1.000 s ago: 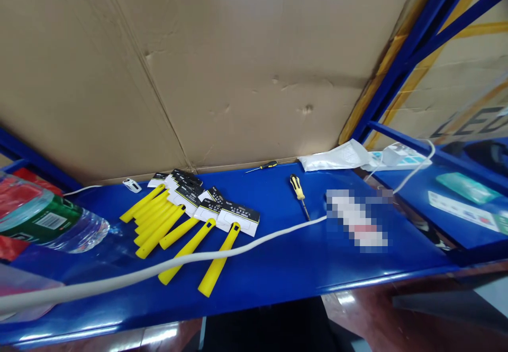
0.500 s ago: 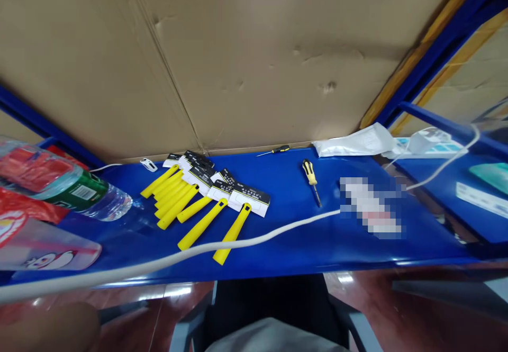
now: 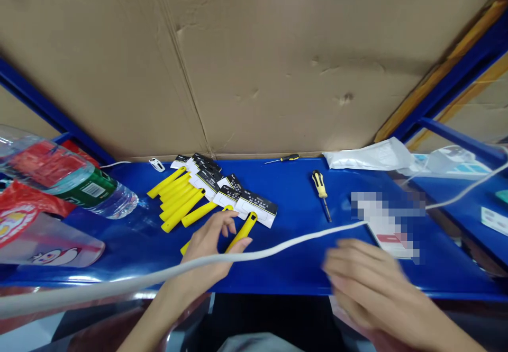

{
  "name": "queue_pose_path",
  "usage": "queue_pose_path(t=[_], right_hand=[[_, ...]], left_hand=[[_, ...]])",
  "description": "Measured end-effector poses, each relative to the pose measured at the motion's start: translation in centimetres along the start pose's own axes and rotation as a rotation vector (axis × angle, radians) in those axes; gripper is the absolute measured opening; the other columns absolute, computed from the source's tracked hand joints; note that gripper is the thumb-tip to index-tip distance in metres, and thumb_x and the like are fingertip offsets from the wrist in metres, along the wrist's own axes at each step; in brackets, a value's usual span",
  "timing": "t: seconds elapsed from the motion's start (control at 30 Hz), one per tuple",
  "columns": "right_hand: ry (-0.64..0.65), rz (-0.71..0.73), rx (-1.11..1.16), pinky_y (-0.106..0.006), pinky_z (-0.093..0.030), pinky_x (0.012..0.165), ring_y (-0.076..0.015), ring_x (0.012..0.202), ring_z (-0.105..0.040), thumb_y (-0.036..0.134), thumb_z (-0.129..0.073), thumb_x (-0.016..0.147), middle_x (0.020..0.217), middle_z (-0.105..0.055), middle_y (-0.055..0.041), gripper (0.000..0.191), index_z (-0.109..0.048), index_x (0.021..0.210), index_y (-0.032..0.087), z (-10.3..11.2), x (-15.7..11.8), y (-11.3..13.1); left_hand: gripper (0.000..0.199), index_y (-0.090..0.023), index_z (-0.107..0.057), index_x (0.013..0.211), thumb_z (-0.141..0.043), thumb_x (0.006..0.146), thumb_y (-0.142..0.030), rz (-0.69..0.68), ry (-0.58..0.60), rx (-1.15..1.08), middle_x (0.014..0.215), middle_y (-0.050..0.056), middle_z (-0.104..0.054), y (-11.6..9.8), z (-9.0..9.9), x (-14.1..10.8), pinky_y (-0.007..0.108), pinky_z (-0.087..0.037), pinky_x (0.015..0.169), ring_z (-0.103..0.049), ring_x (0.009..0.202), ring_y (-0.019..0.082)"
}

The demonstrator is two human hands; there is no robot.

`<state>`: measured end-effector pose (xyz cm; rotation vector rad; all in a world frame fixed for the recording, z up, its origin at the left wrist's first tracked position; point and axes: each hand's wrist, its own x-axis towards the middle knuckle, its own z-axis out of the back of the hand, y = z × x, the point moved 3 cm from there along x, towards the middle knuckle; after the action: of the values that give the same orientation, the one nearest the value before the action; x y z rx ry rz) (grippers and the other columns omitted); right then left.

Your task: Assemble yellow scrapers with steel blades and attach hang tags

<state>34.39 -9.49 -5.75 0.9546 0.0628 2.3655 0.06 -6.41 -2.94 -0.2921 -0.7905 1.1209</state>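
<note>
Leftmost on the blue steel shelf (image 3: 278, 272), a plastic water bottle (image 3: 67, 180) lies on its side above a red-printed clear plastic packet (image 3: 47, 246). Next come the yellow-handled tools (image 3: 177, 204), fanned out on black-and-white cards (image 3: 256, 209). Your left hand (image 3: 206, 246) sits over the nearest handles, fingers (image 3: 216, 225) spread wide, thumb touching one yellow handle (image 3: 244, 231); you cannot tell whether it grips. A thick white cable (image 3: 278, 249) crosses in front of that hand. Farther right lies a yellow-and-black screwdriver (image 3: 320, 190). Your right hand (image 3: 365, 283) is blurred, its fingers loosely together, just below a pixelated item (image 3: 387, 222), and holding nothing visible. A white bag (image 3: 369, 154) lies behind.
</note>
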Motion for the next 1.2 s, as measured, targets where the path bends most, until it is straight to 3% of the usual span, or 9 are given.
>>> queue_pose_path(t=[0.1, 0.23, 0.33, 0.5, 0.6, 0.7, 0.83, 1.0, 1.2], right_hand=[[0.034, -0.049, -0.019, -0.046, -0.066, 0.101, -0.0274, 0.108, -0.083, 0.019, -0.067, 0.107, 0.117, -0.087, -0.0075, 0.027, -0.079, 0.130, 0.029, -2.3, 3.5, -2.4], [0.039, -0.517, 0.359, -0.058, -0.061, 0.109, -0.0337, 0.118, -0.078, 0.035, -0.061, 0.111, 0.125, -0.081, -0.0141, 0.022, -0.075, 0.126, 0.026, -5.6, 7.3, -7.7], [0.043, -0.572, 0.484, -0.055, -0.063, 0.100, -0.0325, 0.107, -0.080, 0.043, -0.064, 0.109, 0.119, -0.082, -0.0140, 0.024, -0.074, 0.120, 0.024, -6.1, 10.2, -10.3], [-0.010, -0.593, 0.733, -0.039, -0.061, 0.078, -0.0225, 0.081, -0.072, 0.064, -0.076, 0.100, 0.090, -0.078, -0.0048, 0.040, -0.078, 0.099, 0.024, -5.2, 14.3, -11.5], [-0.130, -0.650, 0.894, -0.037, -0.061, 0.078, -0.0210, 0.079, -0.071, 0.077, -0.071, 0.098, 0.090, -0.078, -0.0046, 0.054, -0.079, 0.100, 0.024, -5.0, 14.9, -11.4], [-0.226, -0.744, 1.095, -0.037, -0.063, 0.077, -0.0218, 0.082, -0.074, 0.081, -0.074, 0.094, 0.093, -0.081, -0.0056, 0.058, -0.080, 0.100, 0.023, -5.3, 14.3, -11.2], [-0.308, -0.834, 1.218, -0.029, -0.060, 0.072, -0.0184, 0.080, -0.072, 0.065, -0.094, 0.081, 0.088, -0.079, -0.0018, 0.045, -0.081, 0.089, 0.023, -5.5, 13.3, -10.8], [-0.445, -0.920, 1.281, -0.033, -0.062, 0.070, -0.0210, 0.076, -0.074, 0.063, -0.098, 0.077, 0.083, -0.079, -0.0033, 0.047, -0.080, 0.089, 0.022, -5.6, 12.8, -11.0], [-0.697, -0.961, 1.249, -0.029, -0.059, 0.064, -0.0171, 0.065, -0.070, 0.060, -0.101, 0.074, 0.071, -0.076, -0.0036, 0.049, -0.074, 0.085, 0.020, -5.0, 11.9, -13.6]], left_hand=[[0.053, -0.025, -0.059, 0.146, -0.075, 0.102, -0.050, 0.075, 0.235, 0.126, 0.125, 0.013, -0.076, 1.0, -2.4, 0.1, 0.050, -0.065, 0.093, -0.078, 0.112, 0.036], [0.046, -0.025, -0.056, 0.151, -0.061, 0.106, -0.031, 0.053, 0.375, 0.204, 0.139, 0.018, -0.073, 1.0, -4.1, 1.3, 0.053, -0.065, 0.097, -0.077, 0.123, 0.040], [0.051, -0.026, -0.048, 0.159, -0.053, 0.109, -0.025, 0.008, 0.291, 0.141, 0.136, 0.016, -0.071, 0.6, -4.5, 2.9, 0.048, -0.065, 0.093, -0.078, 0.116, 0.034], [0.075, -0.031, -0.029, 0.175, -0.063, 0.108, -0.024, -0.120, -0.007, -0.092, 0.126, 0.009, -0.066, 1.0, -5.2, 6.9, 0.040, -0.063, 0.096, -0.072, 0.105, 0.022], [0.096, -0.032, -0.020, 0.179, -0.075, 0.101, -0.026, -0.083, -0.061, -0.252, 0.127, 0.008, -0.066, 1.8, -6.3, 9.1, 0.036, -0.064, 0.088, -0.068, 0.093, 0.018], [0.105, -0.031, -0.017, 0.180, -0.081, 0.096, -0.031, -0.004, -0.054, -0.396, 0.134, 0.011, -0.065, 1.7, -7.4, 10.4, 0.035, -0.063, 0.085, -0.070, 0.098, 0.019], [0.083, -0.027, -0.040, 0.164, -0.084, 0.095, -0.036, 0.146, 0.041, -0.613, 0.134, 0.012, -0.066, 0.6, -8.6, 10.2, 0.033, -0.063, 0.082, -0.072, 0.103, 0.021], [0.032, -0.023, -0.059, 0.124, -0.066, 0.111, -0.052, 0.196, 0.059, -0.722, 0.123, 0.010, -0.073, -0.1, -8.4, 9.1, 0.030, -0.061, 0.084, -0.073, 0.107, 0.021], [0.038, -0.020, -0.068, 0.103, -0.065, 0.111, -0.057, 0.158, 0.193, -0.625, 0.103, 0.005, -0.076, 0.9, -7.7, 8.9, 0.031, -0.056, 0.084, -0.070, 0.091, 0.019]])
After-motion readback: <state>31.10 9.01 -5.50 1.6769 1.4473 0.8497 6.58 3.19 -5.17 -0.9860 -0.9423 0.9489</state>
